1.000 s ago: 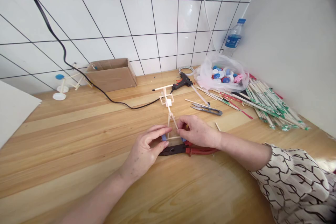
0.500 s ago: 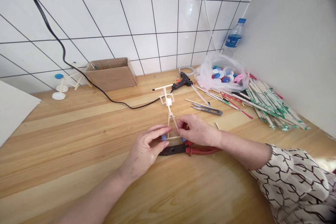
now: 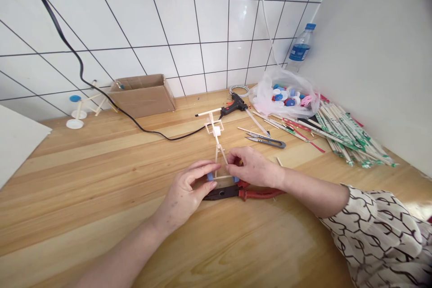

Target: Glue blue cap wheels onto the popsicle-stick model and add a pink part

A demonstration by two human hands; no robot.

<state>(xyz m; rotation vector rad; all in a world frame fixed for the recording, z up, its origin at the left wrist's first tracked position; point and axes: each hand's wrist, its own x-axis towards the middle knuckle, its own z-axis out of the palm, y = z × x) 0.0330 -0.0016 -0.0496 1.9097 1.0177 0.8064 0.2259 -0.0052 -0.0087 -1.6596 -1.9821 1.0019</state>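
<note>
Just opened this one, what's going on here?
A person holds a small frame of thin wooden sticks on a wooden worktop with both hands: the left hand beside a blue piece, the right hand pinching the sticks. Red-handled pliers lie just below the hands, and a hot glue gun lies farther along the worktop.

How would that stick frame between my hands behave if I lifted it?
The stick frame is probably very light, being slender sticks. It likely feels fragile, apt to snap at its small joints. Its narrow shape could tip if released.
</note>
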